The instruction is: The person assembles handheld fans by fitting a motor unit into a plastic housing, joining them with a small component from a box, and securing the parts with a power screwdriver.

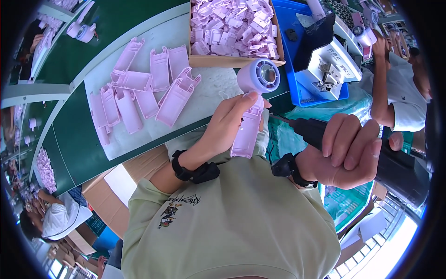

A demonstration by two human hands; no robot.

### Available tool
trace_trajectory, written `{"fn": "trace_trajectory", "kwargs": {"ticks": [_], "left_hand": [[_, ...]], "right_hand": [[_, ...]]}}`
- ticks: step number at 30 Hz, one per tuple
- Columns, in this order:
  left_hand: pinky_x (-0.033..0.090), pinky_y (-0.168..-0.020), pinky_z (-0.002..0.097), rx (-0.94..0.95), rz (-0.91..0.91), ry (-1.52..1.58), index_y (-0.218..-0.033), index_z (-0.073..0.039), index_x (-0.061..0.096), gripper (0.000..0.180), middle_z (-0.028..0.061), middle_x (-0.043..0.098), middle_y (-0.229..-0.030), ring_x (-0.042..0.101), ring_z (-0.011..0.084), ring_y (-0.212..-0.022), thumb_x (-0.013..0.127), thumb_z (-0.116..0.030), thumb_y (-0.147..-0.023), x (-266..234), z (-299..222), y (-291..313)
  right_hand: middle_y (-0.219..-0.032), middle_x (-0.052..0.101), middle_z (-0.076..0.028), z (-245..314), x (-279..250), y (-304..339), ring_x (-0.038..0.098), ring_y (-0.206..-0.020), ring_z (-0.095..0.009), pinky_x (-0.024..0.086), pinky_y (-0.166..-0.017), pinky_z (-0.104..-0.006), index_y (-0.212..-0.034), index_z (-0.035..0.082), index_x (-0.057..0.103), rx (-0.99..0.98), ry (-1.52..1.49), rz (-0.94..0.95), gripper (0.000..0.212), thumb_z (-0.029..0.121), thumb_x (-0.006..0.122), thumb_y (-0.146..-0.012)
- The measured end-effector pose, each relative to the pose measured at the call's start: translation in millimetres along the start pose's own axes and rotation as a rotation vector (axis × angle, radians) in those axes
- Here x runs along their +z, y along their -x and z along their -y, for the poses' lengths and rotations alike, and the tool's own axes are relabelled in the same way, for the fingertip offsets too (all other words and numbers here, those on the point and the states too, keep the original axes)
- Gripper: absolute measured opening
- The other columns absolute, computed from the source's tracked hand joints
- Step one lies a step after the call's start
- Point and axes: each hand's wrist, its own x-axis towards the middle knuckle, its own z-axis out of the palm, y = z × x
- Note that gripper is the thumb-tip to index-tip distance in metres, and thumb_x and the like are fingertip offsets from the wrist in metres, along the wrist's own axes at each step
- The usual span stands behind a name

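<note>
Left hand (226,122) slanted, right hand (344,156) curled

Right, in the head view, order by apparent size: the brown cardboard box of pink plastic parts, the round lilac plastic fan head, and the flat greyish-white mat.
1. Flat greyish-white mat, partly covered by pink plastic shells
2. Brown cardboard box, cut off at the top edge
3. Round lilac fan head, perhaps enlarged by nearness

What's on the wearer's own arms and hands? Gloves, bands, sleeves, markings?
No gloves on the left hand or right hand. Each wrist has a black band with a chunky black module: left wristband, right wristband. The left sleeve is short, plain pale green, leaving the forearm bare.
</note>
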Motion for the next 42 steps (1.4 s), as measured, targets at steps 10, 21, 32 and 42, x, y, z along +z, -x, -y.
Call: {"fn": "trace_trajectory", "kwargs": {"ticks": [10,21,32,42], "left_hand": [[0.043,-0.061,0.0226,0.021,-0.023,0.011,-0.110,0.001,0.062,0.048,0.0051,0.062,-0.074,0.057,0.0075,-0.063,0.037,-0.040,-0.104,-6.1,1.8,12.3],[0.043,-0.061,0.0225,0.057,0.047,-0.090,-0.111,0.001,0.062,0.045,0.0045,0.061,-0.074,0.056,0.0072,-0.065,0.036,-0.036,-0.105,8.5,4.3,3.2],[0.043,-0.059,0.0218,0.020,0.039,-0.149,-0.111,0.002,0.061,0.047,0.0049,0.062,-0.074,0.056,0.0072,-0.064,0.035,-0.036,-0.105,-0.3,-2.3,7.8],[0.043,-0.056,0.0222,-0.028,0.040,-0.065,-0.110,0.002,0.061,0.047,0.0052,0.062,-0.075,0.056,0.0076,-0.061,0.035,-0.037,-0.105,-2.1,3.9,3.1]], "right_hand": [[-0.055,0.033,0.005,-3.8,-14.2,-11.7,0.028,-0.038,-0.003,0.025,-0.034,-0.0191,-0.107,0.011,0.049,-0.083,0.057,-0.162,0.015,0.009,0.048,-0.092],[-0.059,0.030,0.006,18.4,-78.0,-76.7,0.033,-0.046,-0.005,0.032,-0.044,-0.0210,-0.097,0.009,0.048,-0.380,0.196,-0.415,0.005,0.010,0.050,-0.092],[-0.061,0.044,0.000,4.2,-125.6,-116.2,0.045,-0.052,-0.010,0.042,-0.053,-0.0244,-0.104,-0.001,0.051,-0.596,0.737,-0.610,0.020,-0.002,0.058,-0.085],[-0.059,0.044,-0.001,-38.3,-101.6,-46.6,0.039,-0.046,-0.008,0.033,-0.044,-0.0242,-0.111,-0.002,0.051,-0.383,0.754,-0.392,0.025,-0.004,0.057,-0.087]]}}
